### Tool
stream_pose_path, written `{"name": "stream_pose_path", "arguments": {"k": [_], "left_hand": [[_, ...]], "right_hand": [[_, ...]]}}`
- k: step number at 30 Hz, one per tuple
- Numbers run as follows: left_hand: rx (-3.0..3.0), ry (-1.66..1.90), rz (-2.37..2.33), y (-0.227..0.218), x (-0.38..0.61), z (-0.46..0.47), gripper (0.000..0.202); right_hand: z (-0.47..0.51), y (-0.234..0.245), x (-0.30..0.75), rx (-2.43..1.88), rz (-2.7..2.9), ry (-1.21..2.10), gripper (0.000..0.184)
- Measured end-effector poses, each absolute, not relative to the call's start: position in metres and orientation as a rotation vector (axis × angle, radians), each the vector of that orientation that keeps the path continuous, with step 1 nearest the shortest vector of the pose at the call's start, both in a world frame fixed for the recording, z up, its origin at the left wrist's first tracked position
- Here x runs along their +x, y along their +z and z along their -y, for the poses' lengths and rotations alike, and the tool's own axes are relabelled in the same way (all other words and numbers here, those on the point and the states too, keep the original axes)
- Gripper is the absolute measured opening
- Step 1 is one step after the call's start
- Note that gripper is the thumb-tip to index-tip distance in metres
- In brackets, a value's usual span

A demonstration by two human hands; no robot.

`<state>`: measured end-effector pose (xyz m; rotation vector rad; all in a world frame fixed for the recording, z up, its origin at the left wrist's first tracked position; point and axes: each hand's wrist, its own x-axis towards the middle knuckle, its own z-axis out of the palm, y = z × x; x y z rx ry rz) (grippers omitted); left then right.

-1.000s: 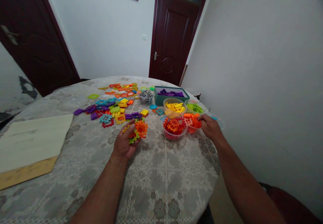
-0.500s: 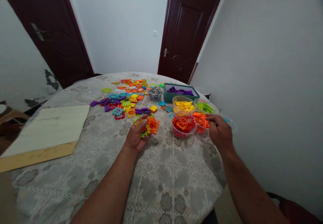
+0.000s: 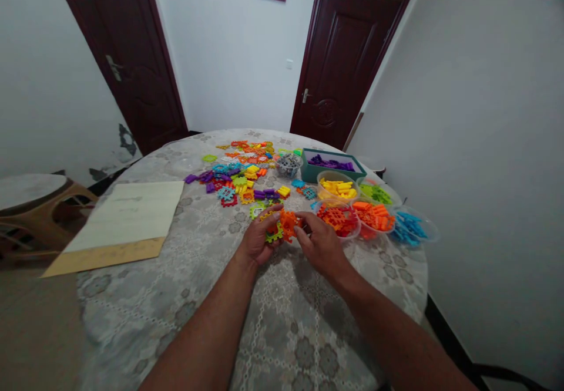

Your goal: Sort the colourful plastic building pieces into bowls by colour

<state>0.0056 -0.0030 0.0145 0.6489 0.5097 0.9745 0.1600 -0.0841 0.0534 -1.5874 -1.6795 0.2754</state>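
Observation:
My left hand (image 3: 259, 241) is closed on a small cluster of interlocking plastic tiles, held above the table. Green (image 3: 274, 233) and yellow pieces show in it, beside an orange notched tile (image 3: 288, 225) on the right. The fingers of my right hand (image 3: 321, 243) are closed at the right edge of that orange tile. Whether they also pinch a smaller piece is hidden. Just right of my right hand stands a clear bowl of red tiles (image 3: 338, 218), and past it a bowl of orange pieces (image 3: 373, 216).
Further bowls hold blue pieces (image 3: 409, 228), yellow pieces (image 3: 337, 188), green pieces (image 3: 375, 193) and grey pieces (image 3: 289, 164). Behind them is a green box (image 3: 311, 172) with purple pieces. Loose mixed tiles (image 3: 240, 181) spread across the table's middle. A paper sheet (image 3: 127, 218) lies left.
My right hand has come left from the orange pieces' bowl to the cluster in my left hand. The view has swung, bringing the blue pieces' bowl and a stool into fuller sight.

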Motion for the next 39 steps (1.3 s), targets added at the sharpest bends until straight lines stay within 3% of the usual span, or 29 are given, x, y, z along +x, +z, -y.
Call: {"name": "stream_pose_path", "arguments": {"k": [6, 14, 18, 25, 32, 39], "left_hand": [[0.629, 1.037, -0.554, 0.014, 0.005, -0.001, 0.051], [0.628, 1.04, -0.586, 0.017, 0.006, -0.003, 0.05], [0.66, 1.027, -0.611, 0.018, 0.007, -0.002, 0.052], [0.688, 1.014, -0.622, 0.015, 0.005, -0.003, 0.052], [0.691, 1.013, -0.64, 0.011, 0.007, -0.005, 0.054], [0.695, 0.974, -0.588, 0.015, 0.007, 0.001, 0.054]], "right_hand": [[0.093, 0.064, 0.189, -1.613, 1.474, 0.235, 0.034], [0.1, 0.089, 0.337, -1.828, 1.263, -0.477, 0.036], [0.088, 0.076, 0.385, -1.951, 1.345, -0.606, 0.034], [0.08, 0.051, 0.395, -1.98, 1.446, -0.59, 0.03], [0.099, 0.065, 0.366, -1.873, 1.369, -0.577, 0.03], [0.112, 0.07, 0.253, -1.624, 1.605, -0.02, 0.026]]}}
